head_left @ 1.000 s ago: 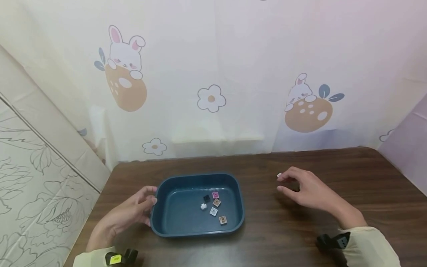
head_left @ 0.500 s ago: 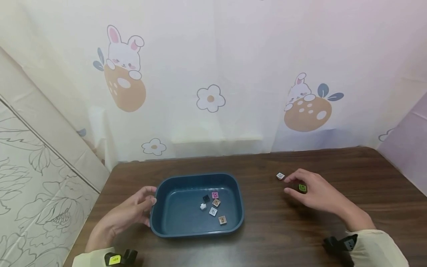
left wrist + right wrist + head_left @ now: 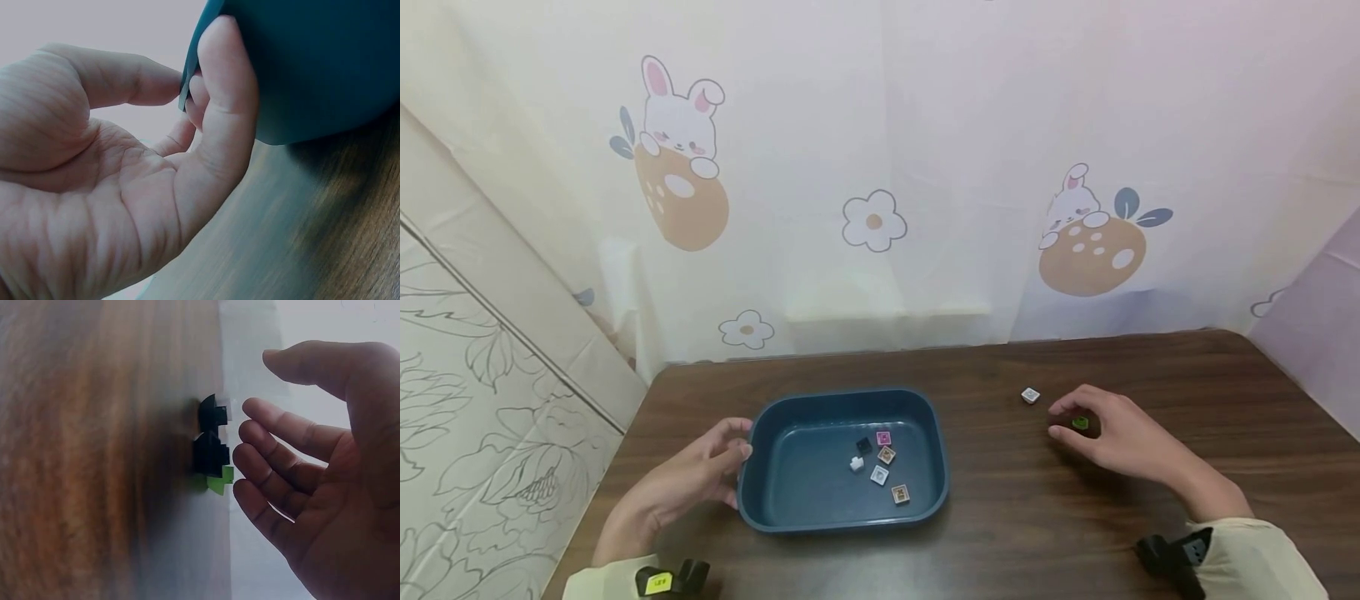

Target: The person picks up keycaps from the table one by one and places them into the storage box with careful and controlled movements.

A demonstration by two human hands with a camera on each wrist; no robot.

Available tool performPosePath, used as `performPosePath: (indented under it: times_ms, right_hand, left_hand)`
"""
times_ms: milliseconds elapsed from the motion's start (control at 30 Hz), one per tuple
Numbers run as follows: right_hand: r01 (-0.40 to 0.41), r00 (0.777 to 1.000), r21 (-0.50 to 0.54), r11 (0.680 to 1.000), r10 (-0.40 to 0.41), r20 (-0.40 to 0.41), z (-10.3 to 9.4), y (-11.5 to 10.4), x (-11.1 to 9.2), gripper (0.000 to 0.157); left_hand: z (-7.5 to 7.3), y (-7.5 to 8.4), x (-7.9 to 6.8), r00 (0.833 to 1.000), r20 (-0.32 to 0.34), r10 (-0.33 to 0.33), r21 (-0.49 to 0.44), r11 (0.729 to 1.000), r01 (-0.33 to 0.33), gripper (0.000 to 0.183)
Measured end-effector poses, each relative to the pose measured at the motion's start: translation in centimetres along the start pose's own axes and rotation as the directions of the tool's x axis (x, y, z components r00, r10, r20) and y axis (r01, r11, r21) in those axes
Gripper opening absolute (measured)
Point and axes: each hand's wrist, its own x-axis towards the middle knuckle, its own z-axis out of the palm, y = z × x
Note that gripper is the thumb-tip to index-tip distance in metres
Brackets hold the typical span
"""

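In blue tray (image 3: 812, 492) gripped by left hand (image 3: 692, 472), six small pieces (image 3: 880, 475); right hand (image 3: 1122, 433) loosely parted.

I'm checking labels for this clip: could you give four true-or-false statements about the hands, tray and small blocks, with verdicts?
1. The left hand grips the blue tray by its rim. True.
2. The pink block lies outside the tray. False: the pink block lies inside it.
3. A white block lies on the table, outside the tray. True.
4. The right hand pinches a green block. False: the right hand holds nothing.
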Motion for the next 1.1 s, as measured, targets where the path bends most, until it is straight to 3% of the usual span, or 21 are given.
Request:
performPosePath:
  times_ms: [1100]
  right_hand:
    - [-0.015,0.999,-0.101,0.995,0.02,0.051,0.89,0.98,-0.47,0.021]
  left_hand:
    - [0.02,-0.02,-0.07,1.0,-0.007,-0.002,0.006,1.0,0.002,0.057]
